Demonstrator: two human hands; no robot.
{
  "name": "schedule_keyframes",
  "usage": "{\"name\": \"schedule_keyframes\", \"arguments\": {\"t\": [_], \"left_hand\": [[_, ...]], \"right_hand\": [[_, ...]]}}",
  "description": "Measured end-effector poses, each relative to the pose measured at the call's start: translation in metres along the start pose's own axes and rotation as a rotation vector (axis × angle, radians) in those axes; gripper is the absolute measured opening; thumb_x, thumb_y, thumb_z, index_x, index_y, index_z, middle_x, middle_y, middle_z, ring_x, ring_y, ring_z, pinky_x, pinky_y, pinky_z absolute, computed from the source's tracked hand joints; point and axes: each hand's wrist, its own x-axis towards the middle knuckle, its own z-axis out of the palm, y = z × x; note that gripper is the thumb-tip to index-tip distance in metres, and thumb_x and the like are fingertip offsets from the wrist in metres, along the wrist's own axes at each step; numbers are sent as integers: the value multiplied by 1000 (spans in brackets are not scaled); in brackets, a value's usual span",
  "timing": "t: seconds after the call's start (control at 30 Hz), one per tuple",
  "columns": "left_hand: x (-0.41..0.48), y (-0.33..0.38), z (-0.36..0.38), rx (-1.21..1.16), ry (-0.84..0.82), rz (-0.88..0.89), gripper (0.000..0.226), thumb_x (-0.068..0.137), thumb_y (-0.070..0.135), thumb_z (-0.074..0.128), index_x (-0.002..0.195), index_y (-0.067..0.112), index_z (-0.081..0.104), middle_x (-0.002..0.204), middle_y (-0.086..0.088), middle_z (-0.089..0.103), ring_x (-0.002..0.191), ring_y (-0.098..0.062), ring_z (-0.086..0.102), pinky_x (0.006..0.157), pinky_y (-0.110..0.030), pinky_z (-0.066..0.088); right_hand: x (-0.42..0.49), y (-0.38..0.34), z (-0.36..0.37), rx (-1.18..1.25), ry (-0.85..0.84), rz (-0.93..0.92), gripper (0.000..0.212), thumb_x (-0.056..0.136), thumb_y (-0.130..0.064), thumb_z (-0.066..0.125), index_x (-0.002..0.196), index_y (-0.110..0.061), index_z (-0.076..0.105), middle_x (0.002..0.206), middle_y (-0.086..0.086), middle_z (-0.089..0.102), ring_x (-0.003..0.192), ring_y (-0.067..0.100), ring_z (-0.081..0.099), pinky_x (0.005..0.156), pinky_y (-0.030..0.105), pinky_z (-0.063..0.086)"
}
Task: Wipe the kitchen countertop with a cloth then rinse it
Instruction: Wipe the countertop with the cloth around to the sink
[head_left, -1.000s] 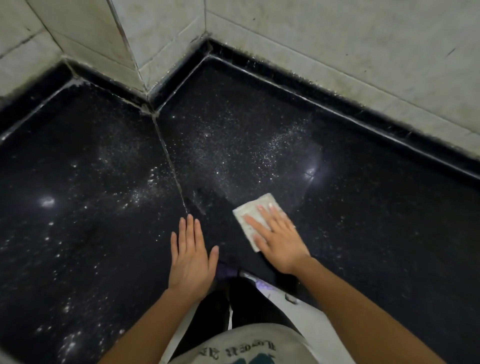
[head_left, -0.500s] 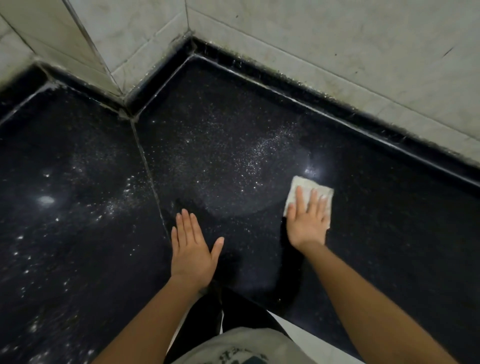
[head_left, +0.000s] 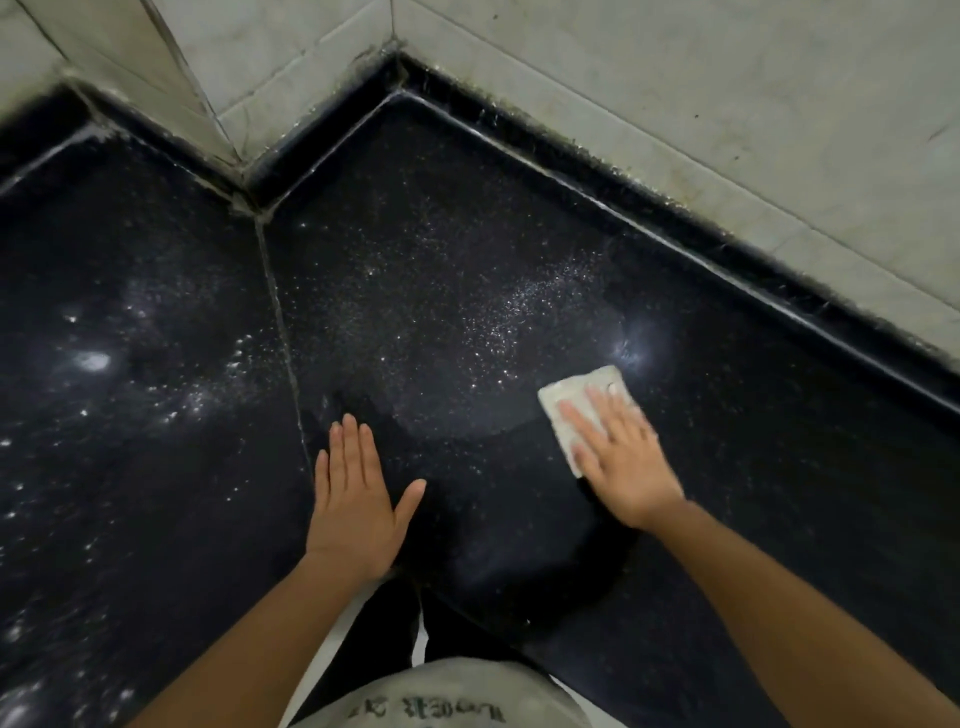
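Observation:
The black speckled countertop (head_left: 467, 249) fills the view, dusted with white specks and water drops. A folded whitish cloth (head_left: 569, 402) lies flat on it at the right of centre. My right hand (head_left: 621, 462) presses down on the cloth with fingers spread, covering its near half. My left hand (head_left: 353, 504) rests flat on the counter beside the grout seam (head_left: 280, 332), fingers together, holding nothing. A darker, smear-free patch lies between the two hands.
Pale tiled walls (head_left: 675, 93) rise behind the counter, with a protruding wall corner (head_left: 218, 124) at the upper left. A raised black lip (head_left: 727, 275) runs along the back edge. The counter's front edge and my shirt sit at the bottom.
My right hand slid the cloth from near the left hand out to the right and away, then turned slightly back. The left hand stayed planted.

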Motion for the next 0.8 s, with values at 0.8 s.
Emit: {"name": "schedule_keyframes", "arguments": {"t": [0.8], "left_hand": [[3,3,-5,18,-49,-14,95,71,73,-22,137,6,-32,143,-9,-43,132,-19,-42,101,-27,-36]], "right_hand": [[-6,-65,5,26,-17,-177,52,99,-45,25,151,-37,19,157,4,25,146,29,18,115,38,6]]}}
